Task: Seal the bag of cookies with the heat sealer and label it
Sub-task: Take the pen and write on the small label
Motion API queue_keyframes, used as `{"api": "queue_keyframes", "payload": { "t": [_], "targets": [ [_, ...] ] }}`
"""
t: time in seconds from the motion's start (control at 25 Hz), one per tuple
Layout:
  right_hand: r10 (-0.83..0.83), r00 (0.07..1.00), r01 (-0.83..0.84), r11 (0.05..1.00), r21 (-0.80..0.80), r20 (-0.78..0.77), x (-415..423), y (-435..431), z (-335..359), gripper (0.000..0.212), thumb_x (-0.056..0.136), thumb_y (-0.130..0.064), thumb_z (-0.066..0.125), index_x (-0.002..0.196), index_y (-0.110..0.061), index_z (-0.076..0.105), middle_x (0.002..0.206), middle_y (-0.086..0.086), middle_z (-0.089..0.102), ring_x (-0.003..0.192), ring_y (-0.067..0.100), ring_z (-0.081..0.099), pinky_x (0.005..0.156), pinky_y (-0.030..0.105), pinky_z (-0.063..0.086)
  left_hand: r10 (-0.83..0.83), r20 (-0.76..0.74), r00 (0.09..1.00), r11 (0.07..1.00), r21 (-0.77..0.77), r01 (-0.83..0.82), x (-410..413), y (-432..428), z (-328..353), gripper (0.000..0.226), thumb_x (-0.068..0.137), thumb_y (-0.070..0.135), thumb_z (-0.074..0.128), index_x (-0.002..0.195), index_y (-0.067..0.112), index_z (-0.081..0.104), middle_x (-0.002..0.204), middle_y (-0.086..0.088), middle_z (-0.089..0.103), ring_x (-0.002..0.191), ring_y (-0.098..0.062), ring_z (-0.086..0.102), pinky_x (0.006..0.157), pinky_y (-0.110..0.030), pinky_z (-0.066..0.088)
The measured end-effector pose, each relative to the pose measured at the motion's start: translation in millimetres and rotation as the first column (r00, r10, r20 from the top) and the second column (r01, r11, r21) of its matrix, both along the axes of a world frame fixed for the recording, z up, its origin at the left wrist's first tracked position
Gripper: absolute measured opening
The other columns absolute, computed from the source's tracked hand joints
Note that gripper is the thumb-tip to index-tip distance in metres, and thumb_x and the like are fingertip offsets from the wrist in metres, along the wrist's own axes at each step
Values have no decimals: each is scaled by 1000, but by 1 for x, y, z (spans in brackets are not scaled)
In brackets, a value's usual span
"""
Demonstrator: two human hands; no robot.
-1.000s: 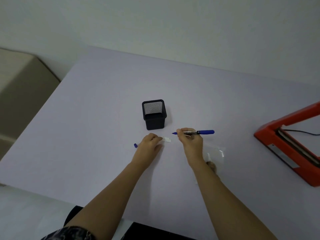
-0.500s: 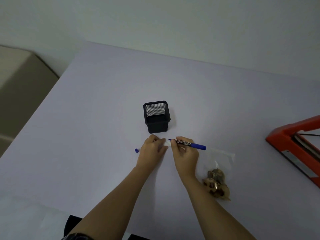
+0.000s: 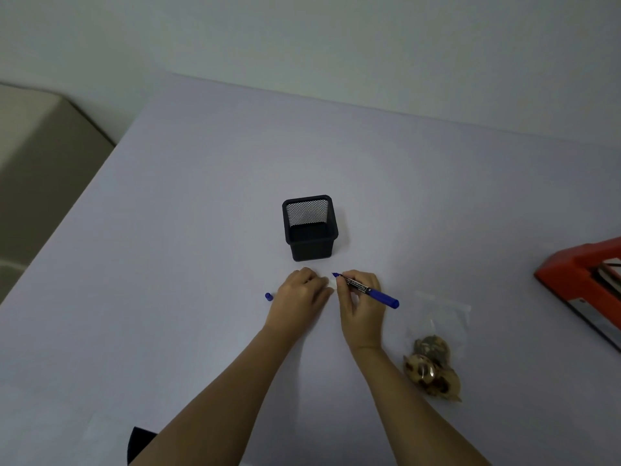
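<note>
A clear bag of cookies (image 3: 437, 348) lies flat on the table to the right of my right forearm. My right hand (image 3: 361, 304) grips a blue marker (image 3: 369, 291), its tip pointing left over a small white label (image 3: 332, 282). My left hand (image 3: 299, 297) rests on the table with its fingertips holding the label's left end down. The marker's blue cap (image 3: 268, 296) lies just left of my left hand. The orange heat sealer (image 3: 584, 280) sits at the right edge, partly cut off.
A black mesh pen holder (image 3: 311, 227) stands just beyond my hands. The pale table (image 3: 168, 264) stretches wide to the left and back; a beige surface lies beyond its left edge.
The view shifted, bringing the cookie bag fully into sight. My right hand swung the marker from lying level to slanting, its tip now down at the label. My left hand stays on the label.
</note>
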State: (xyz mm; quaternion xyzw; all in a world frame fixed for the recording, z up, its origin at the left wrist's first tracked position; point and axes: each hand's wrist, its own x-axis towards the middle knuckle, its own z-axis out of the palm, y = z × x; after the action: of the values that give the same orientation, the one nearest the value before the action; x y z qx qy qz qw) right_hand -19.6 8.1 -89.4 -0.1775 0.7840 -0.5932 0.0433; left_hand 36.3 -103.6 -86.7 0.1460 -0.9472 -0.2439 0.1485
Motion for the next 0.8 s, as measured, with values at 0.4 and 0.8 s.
{"api": "queue_keyframes", "payload": {
  "t": [0.4, 0.8],
  "targets": [
    [0, 1000, 0, 1000, 11, -31, 0, -1, 1, 24, 88, -28, 51, 91, -6, 60, 88, 0, 53, 76, 13, 58, 73, 11, 49, -122, -21, 992, 984, -132, 118, -9, -8, 3, 24, 57, -1, 86, 73, 3, 68, 66, -11, 61, 52, -22, 59, 46, -23, 51],
    [71, 997, -74, 995, 67, 36, 2, -2, 2, 19, 88, -16, 56, 94, 1, 62, 92, 2, 53, 80, 15, 59, 78, 6, 47, 72, -92, 993, 997, -12, -73, 8, 7, -10, 18, 75, 11, 66, 86, 0, 73, 78, -14, 67, 68, -25, 65, 65, -25, 53]
  ]
}}
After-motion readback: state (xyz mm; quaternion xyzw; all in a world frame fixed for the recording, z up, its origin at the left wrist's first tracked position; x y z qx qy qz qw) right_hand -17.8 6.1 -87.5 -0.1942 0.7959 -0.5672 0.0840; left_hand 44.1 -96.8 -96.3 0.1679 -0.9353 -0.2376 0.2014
